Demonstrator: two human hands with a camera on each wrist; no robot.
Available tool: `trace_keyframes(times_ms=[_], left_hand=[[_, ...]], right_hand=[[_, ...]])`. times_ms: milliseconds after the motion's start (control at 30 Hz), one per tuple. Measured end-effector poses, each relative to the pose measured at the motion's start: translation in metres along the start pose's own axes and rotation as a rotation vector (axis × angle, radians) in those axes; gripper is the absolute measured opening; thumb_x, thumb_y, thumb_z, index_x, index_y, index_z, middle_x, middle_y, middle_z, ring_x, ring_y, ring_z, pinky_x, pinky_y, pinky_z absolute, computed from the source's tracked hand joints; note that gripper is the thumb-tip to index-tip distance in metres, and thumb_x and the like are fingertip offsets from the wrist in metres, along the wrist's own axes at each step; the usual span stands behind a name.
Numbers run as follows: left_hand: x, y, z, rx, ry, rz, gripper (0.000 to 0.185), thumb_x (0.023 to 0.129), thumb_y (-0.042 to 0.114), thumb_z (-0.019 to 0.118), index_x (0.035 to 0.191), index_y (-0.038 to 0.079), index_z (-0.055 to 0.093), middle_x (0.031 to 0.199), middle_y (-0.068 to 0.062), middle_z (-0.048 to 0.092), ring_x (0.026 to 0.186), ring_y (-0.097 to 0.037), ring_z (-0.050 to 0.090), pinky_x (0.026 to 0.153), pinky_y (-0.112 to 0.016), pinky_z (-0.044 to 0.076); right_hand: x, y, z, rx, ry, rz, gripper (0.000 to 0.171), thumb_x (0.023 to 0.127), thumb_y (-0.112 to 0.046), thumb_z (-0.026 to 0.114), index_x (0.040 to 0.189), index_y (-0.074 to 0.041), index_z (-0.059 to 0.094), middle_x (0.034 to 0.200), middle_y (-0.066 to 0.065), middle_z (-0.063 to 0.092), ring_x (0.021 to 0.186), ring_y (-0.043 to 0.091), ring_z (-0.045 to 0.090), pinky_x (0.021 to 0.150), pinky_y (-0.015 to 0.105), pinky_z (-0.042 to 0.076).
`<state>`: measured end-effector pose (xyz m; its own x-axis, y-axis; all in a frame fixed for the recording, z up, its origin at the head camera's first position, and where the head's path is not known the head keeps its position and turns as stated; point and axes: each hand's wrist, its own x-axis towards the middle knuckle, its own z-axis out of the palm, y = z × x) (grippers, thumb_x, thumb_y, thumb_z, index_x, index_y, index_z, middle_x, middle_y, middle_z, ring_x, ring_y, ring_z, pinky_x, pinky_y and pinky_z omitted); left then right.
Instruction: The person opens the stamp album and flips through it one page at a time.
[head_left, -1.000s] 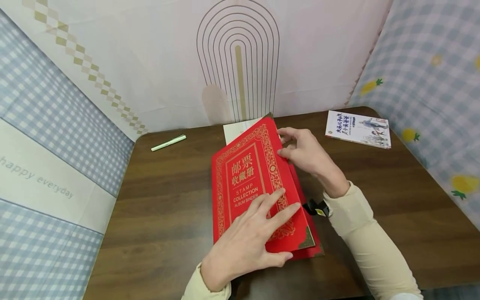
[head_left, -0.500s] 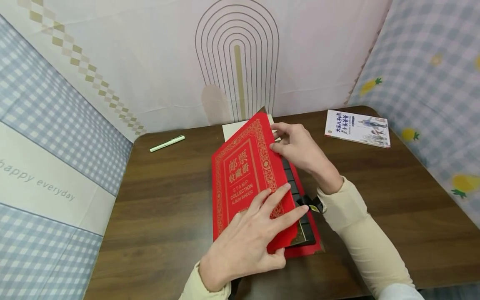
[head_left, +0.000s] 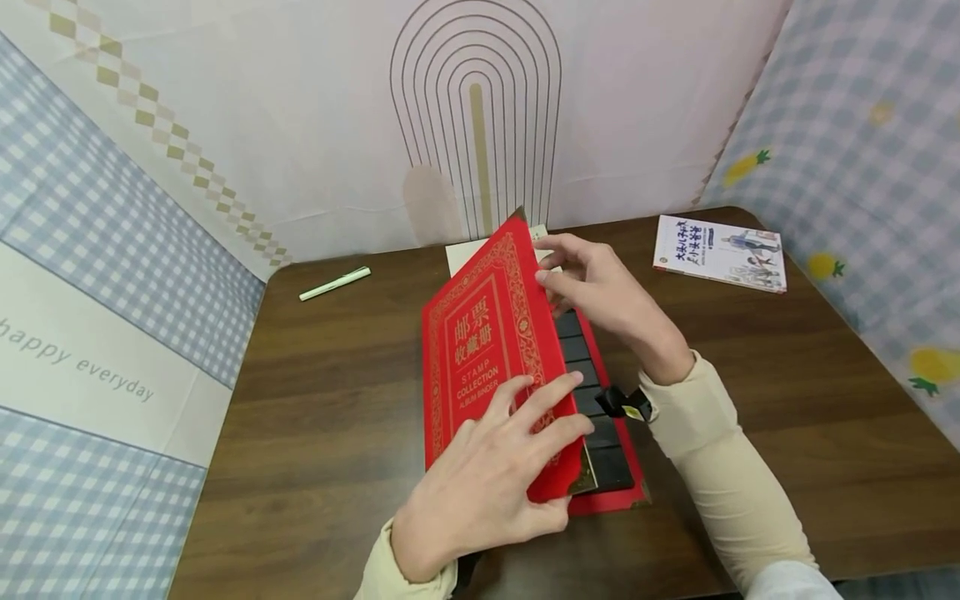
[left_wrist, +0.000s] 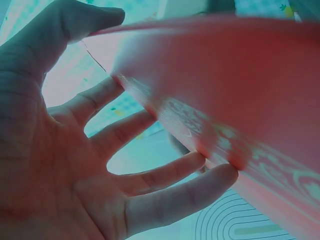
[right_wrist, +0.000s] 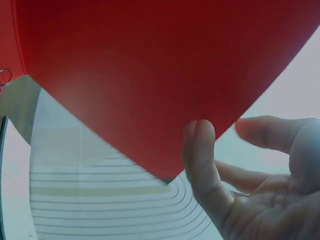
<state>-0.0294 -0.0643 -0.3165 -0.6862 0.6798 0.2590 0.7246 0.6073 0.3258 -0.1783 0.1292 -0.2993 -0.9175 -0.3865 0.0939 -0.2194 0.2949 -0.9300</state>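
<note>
From the head view, a red stamp album is seen on a dark wooden table walled by checked and patterned fabric. Its cover is pinched by the left hand and right hand. In the left wrist view, spread fingers are pressed against the cover. In the right wrist view, the cover's edge is pinched.

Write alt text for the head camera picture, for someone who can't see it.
Two hands lift the front cover of a red stamp collection album on a dark wooden table: the left hand holds the cover's lower edge, the right hand its upper edge, showing black pages beneath. A green pen lies far left, a booklet far right.
</note>
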Motion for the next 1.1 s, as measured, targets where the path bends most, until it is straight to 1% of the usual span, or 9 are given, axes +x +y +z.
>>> trace_keyframes(times_ms=[133,267,400,533,667,833,933,1067,1100], left_hand=[[-0.004,-0.001,-0.004,-0.038,0.014,-0.015,0.059,0.076,0.031,0.081,0.13,0.025,0.06,0.158,0.004,0.035,0.136,-0.025,0.039,0.067,-0.025,0.057],[-0.007,-0.002,-0.007,-0.063,0.048,-0.021,0.058,0.075,0.03,0.082,0.128,0.025,0.061,0.157,0.005,0.037,0.135,-0.022,0.039,0.066,-0.023,0.056],[-0.012,-0.005,-0.009,-0.072,0.092,-0.017,0.057,0.073,0.029,0.082,0.126,0.024,0.061,0.156,0.003,0.039,0.134,-0.021,0.041,0.07,-0.026,0.057],[-0.018,-0.007,-0.011,-0.086,0.134,-0.015,0.057,0.072,0.026,0.082,0.125,0.023,0.062,0.156,0.005,0.039,0.133,-0.02,0.041,0.063,-0.023,0.055],[-0.023,-0.007,-0.012,-0.098,0.166,-0.019,0.056,0.072,0.024,0.08,0.125,0.024,0.062,0.157,0.008,0.037,0.134,-0.018,0.039,0.058,-0.022,0.052],[-0.027,-0.01,-0.013,-0.105,0.243,0.029,0.054,0.07,0.021,0.08,0.121,0.021,0.062,0.155,0.004,0.041,0.132,-0.023,0.044,0.059,-0.019,0.052],[-0.028,-0.012,-0.013,-0.098,0.275,0.057,0.054,0.069,0.019,0.08,0.121,0.018,0.063,0.153,0.001,0.043,0.131,-0.026,0.046,0.065,-0.022,0.055],[-0.03,-0.015,-0.013,-0.097,0.299,0.067,0.054,0.069,0.019,0.08,0.12,0.015,0.063,0.152,-0.003,0.044,0.132,-0.027,0.045,0.076,-0.03,0.058],[-0.03,-0.015,-0.013,-0.1,0.305,0.067,0.054,0.069,0.019,0.08,0.119,0.015,0.063,0.152,-0.004,0.044,0.132,-0.027,0.045,0.075,-0.03,0.058]], right_hand=[[0.003,0.014,-0.007,-0.02,0.053,0.011,0.046,0.103,-0.014,0.058,0.145,0.002,0.048,0.117,0.02,0.06,0.089,0.028,0.068,0.073,0.029,0.058],[0.006,0.034,-0.015,-0.17,0.112,0.06,0.044,0.103,-0.016,0.059,0.142,0.001,0.051,0.118,0.02,0.062,0.093,0.027,0.065,0.07,0.026,0.056],[0.009,0.054,-0.017,-0.32,0.123,0.078,0.043,0.102,-0.015,0.061,0.139,0.004,0.052,0.121,0.023,0.063,0.098,0.033,0.065,0.078,0.039,0.055],[0.011,0.072,-0.017,-0.386,0.11,0.058,0.045,0.1,-0.014,0.062,0.139,0.006,0.051,0.128,0.026,0.06,0.113,0.04,0.06,0.094,0.051,0.048],[0.011,0.087,-0.017,-0.436,0.075,0.029,0.048,0.099,-0.014,0.064,0.14,0.007,0.051,0.136,0.027,0.055,0.12,0.044,0.055,0.1,0.056,0.044],[0.016,0.106,-0.017,-0.519,-0.013,0.024,0.052,0.098,-0.015,0.066,0.142,0.008,0.049,0.141,0.029,0.05,0.126,0.045,0.05,0.103,0.059,0.041],[0.018,0.117,-0.017,-0.566,-0.069,0.047,0.058,0.098,-0.017,0.067,0.145,0.009,0.045,0.146,0.03,0.045,0.132,0.045,0.045,0.107,0.06,0.037],[0.022,0.13,-0.017,-0.611,-0.141,0.083,0.064,0.097,-0.019,0.068,0.147,0.01,0.041,0.15,0.032,0.04,0.135,0.046,0.042,0.11,0.06,0.034],[0.024,0.132,-0.017,-0.616,-0.154,0.092,0.066,0.097,-0.019,0.068,0.148,0.01,0.04,0.15,0.032,0.039,0.135,0.047,0.042,0.11,0.06,0.033]])
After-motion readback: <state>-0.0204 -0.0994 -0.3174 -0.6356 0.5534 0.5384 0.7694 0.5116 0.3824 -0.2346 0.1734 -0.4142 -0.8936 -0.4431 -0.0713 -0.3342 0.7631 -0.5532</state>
